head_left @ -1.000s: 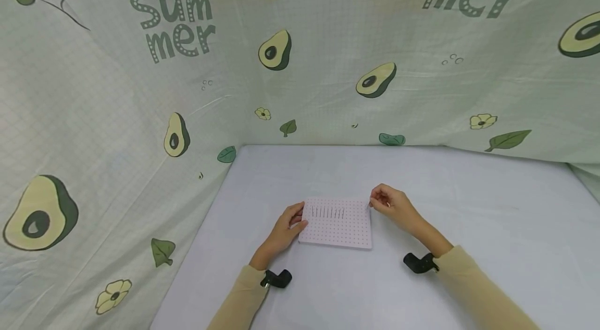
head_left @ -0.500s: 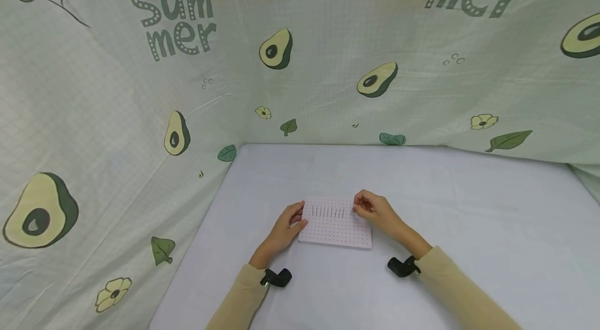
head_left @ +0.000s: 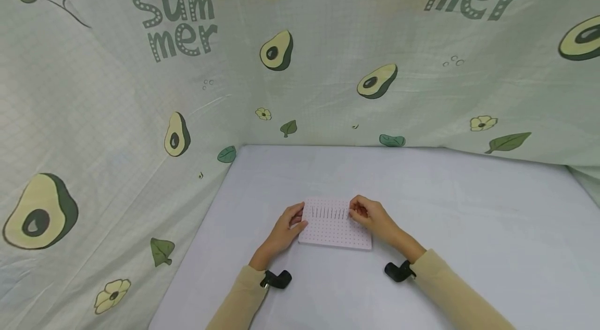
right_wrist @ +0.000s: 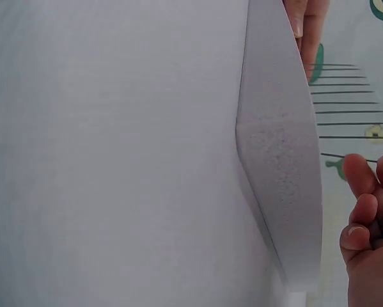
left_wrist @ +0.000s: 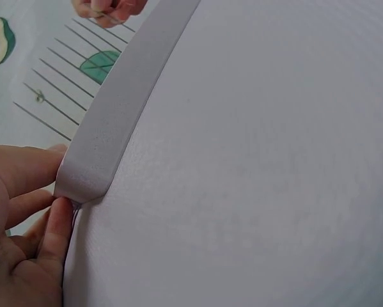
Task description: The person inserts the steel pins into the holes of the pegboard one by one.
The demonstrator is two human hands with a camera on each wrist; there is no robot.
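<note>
A pale pink-white board (head_left: 328, 233) dotted with a grid of small holes lies on the table. Several thin dark pins (head_left: 323, 212) stand upright in a row across its upper part; they appear in the left wrist view as slim parallel pins (left_wrist: 63, 75). At the board's left edge, my left hand (head_left: 281, 231) holds it between thumb and fingers. My right hand (head_left: 372, 218) is over the board's right part, beside the row's right end. Its thumb and finger pinch a thin pin (right_wrist: 332, 154), partly hidden by the fingertips in the right wrist view.
A white-covered table (head_left: 445, 194) surrounds the board. Behind and to the left hangs a pale curtain (head_left: 323, 17) printed with avocados, leaves and lettering. Each wrist carries a black camera (head_left: 278, 279).
My right hand has moved left from the board's right edge to beside the right end of the pin row, carrying a thin pin. My left hand and the board stay in place.
</note>
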